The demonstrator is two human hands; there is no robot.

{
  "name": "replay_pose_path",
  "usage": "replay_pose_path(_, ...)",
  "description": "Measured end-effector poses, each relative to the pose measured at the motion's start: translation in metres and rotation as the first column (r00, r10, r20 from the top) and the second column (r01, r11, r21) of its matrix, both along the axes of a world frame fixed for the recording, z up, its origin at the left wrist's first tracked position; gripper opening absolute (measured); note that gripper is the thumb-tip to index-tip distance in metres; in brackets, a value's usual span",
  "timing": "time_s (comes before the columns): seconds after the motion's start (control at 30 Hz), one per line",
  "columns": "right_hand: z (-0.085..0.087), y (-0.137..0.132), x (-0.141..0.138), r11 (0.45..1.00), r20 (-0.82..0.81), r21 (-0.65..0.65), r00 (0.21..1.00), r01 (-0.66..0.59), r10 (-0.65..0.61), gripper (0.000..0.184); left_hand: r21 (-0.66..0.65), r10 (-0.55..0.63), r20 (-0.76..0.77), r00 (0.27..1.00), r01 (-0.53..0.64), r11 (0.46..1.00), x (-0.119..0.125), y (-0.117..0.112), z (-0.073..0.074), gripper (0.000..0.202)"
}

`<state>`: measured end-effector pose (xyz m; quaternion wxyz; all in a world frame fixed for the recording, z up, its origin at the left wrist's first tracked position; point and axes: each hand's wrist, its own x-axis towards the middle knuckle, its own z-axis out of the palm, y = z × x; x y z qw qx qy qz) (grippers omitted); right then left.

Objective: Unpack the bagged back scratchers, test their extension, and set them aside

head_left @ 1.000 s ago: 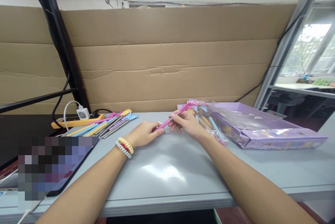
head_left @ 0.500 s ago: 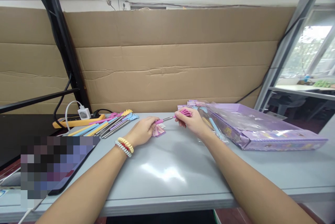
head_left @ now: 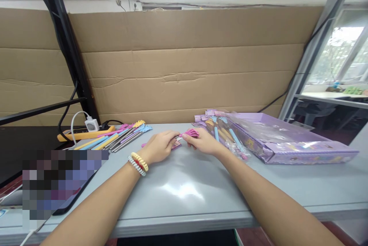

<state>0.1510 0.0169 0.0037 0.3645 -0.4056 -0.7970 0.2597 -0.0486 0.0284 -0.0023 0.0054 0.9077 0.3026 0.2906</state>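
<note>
Both my hands meet at the middle of the grey table (head_left: 184, 188) on one pink back scratcher (head_left: 190, 134). My left hand (head_left: 159, 147) is closed round its pink handle, whose end pokes out at my wrist side. My right hand (head_left: 202, 142) pinches the pink claw head. Only a short bit of metal rod shows between the two hands. A small pink card (head_left: 176, 145) lies under my left fingers.
A row of extended scratchers (head_left: 120, 137) in pink, yellow and blue lies at the left, by an orange power strip (head_left: 83, 134) with a white charger. A purple display box (head_left: 276, 138) and packaged scratchers (head_left: 227, 134) sit at the right. Cardboard lines the back wall.
My right hand has moved left toward my left hand with the claw head, and the visible rod between them has shortened. The pink card has come into view by my left hand.
</note>
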Motion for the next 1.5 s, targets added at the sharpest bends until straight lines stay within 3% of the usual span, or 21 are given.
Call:
replay_pose_path(0.2,0.000,-0.002,-0.002,1.000,-0.038,-0.005,0.999,-0.019,0.018,0.038,-0.015,0.049,0.004,0.999,-0.049,0.999,0.006,-0.008,0.006,0.029)
replay_pose_path(0.37,0.001,-0.004,-0.009,1.000,-0.219,-0.009,0.976,-0.024,0.022,0.034,-0.025,0.078,0.003,0.997,-0.078,0.997,0.008,-0.010,0.008,0.035)
replay_pose_path(0.67,-0.008,-0.004,-0.021,0.999,-0.230,0.027,0.973,-0.022,0.028,0.044,-0.042,0.015,0.063,0.998,-0.012,0.999,0.012,-0.013,0.007,0.031)
replay_pose_path(0.87,-0.006,-0.009,-0.026,0.990,-0.281,0.135,0.960,0.028,0.011,0.047,-0.117,-0.038,0.064,0.997,0.045,0.992,0.014,-0.017,0.010,0.032)
replay_pose_path(1.03,-0.004,-0.011,-0.026,0.974,-0.311,0.192,0.949,0.119,-0.055,0.044,-0.122,0.087,0.034,0.996,-0.082,0.989,0.017,-0.018,0.011,0.041)
replay_pose_path(1.3,-0.005,-0.009,-0.026,0.959,-0.359,0.144,0.916,0.242,-0.177,0.042,-0.103,0.249,0.014,0.968,-0.247,0.964,0.018,-0.015,0.013,0.058)
replay_pose_path(1.37,-0.004,-0.010,-0.026,0.960,-0.361,0.151,0.917,0.238,-0.171,0.043,-0.100,0.229,0.026,0.973,-0.225,0.969,0.016,-0.016,0.013,0.055)
replay_pose_path(1.5,0.003,-0.011,-0.022,0.955,-0.365,0.184,0.918,0.231,-0.152,0.044,-0.088,0.038,0.111,0.993,-0.028,0.996,0.011,-0.015,0.011,0.033)
